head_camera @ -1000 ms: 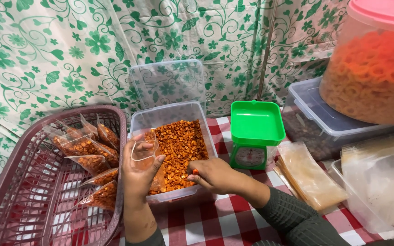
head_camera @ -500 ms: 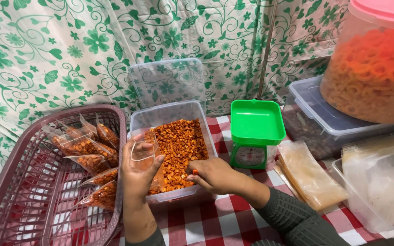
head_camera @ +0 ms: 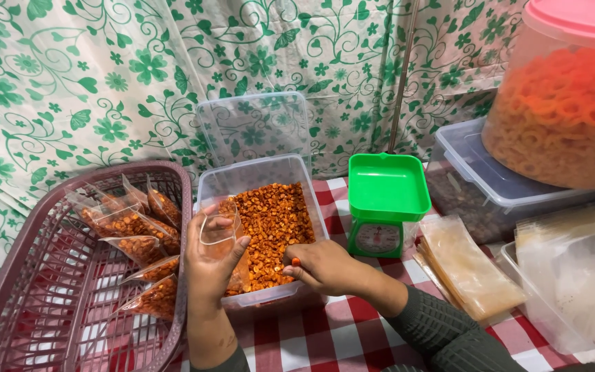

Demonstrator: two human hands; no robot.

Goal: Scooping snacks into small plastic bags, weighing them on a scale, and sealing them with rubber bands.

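Note:
A clear plastic tub (head_camera: 259, 172) full of small orange snack pieces (head_camera: 273, 220) stands in front of me on the checked cloth. My left hand (head_camera: 208, 265) holds a small clear plastic bag (head_camera: 216, 227) upright over the tub's left side, its mouth held apart by thumb and fingers. My right hand (head_camera: 321, 265) rests at the tub's near right corner, fingers pinched on a few orange pieces.
A maroon plastic basket (head_camera: 43, 289) at left holds several filled snack bags (head_camera: 129, 231). The tub's clear lid (head_camera: 253, 127) leans on the leaf-patterned cloth behind. A green kitchen scale (head_camera: 387, 200), a stack of clear bags (head_camera: 466, 265), lidded tubs and a big jar of orange rings (head_camera: 566, 110) stand at right.

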